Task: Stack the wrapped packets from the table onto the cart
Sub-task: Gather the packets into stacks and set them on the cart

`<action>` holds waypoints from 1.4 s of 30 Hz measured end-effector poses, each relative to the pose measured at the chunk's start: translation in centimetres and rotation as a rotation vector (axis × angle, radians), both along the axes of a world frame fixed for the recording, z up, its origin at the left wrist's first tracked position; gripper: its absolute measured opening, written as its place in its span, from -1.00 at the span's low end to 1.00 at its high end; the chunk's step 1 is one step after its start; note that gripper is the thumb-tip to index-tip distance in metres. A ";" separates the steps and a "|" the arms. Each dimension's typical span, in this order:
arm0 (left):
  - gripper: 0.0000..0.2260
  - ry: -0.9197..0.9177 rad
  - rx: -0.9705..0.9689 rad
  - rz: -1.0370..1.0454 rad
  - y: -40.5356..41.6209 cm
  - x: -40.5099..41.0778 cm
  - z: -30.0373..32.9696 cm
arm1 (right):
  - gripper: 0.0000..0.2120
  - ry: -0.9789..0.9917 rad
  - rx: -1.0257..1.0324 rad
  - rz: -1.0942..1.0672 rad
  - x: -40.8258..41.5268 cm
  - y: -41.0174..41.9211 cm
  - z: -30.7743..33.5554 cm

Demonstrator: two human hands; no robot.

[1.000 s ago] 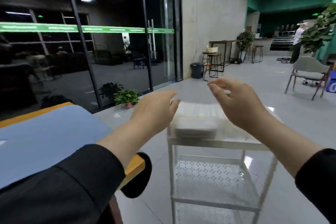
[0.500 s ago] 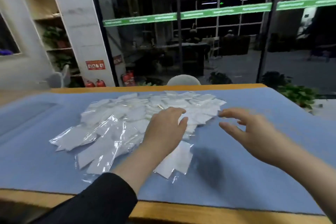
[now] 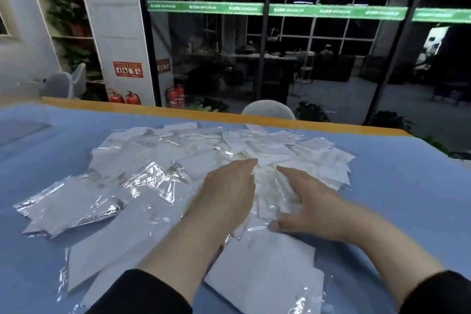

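Head view: wide heap of white packets in clear glossy plastic wrap (image 3: 158, 181) spread on the blue-topped bench with orange wood edge (image 3: 397, 199). Heap's long axis runs left-right across the bench; single packets point every which way, no common heading. Near-left packets lie flat and overlapped, shiny wrap crinkled; far-right ones are smaller-looking and piled denser. One large flat white packet (image 3: 265, 273) sits nearest the viewer, corner toward the near edge. Left hand (image 3: 229, 194) palm down on the heap middle, fingers straight and together, pressing, not gripping. Right hand (image 3: 308, 204) just beside it, fingers spread and lightly bent over the packets, thumb low against the wrap; can't tell whether it actually pinches anything. Both black sleeves at the bottom edge. Room: bare blue surface right of the heap and a strip on the far left; heap stops short of the far orange edge. Behind the bench a grey rounded chair back (image 3: 267, 109), glass wall, red fire extinguishers (image 3: 125, 97) on the floor.
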State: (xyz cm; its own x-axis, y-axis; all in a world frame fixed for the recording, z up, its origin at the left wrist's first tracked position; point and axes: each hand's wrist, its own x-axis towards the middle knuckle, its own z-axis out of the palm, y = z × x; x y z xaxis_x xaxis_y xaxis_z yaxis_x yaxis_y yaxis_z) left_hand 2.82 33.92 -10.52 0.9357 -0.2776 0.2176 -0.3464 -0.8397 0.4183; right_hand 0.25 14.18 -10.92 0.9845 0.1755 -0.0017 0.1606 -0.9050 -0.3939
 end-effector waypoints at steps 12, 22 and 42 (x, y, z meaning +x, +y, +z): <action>-0.52 0.039 0.116 -0.005 -0.1 -0.1 0.2 | -0.56 -0.147 -0.156 -0.174 -0.8 1.8 0.8; -0.64 0.013 -0.053 0.026 0.2 -0.5 0.5 | -0.85 -0.473 0.088 -0.335 -2.4 -2.5 4.8; -0.36 0.194 -1.092 0.102 -9.8 -1.8 1.5 | -0.73 -0.087 0.820 -0.157 -3.6 -9.4 1.3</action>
State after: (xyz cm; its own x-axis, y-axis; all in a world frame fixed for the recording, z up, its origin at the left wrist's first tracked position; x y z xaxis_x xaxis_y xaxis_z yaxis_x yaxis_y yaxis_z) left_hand 1.00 24.15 -9.00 0.9880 0.0536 0.1452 -0.1449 -0.0085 0.9894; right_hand -3.36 4.75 -9.60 0.9883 -0.0514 0.1436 0.1167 -0.3513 -0.9290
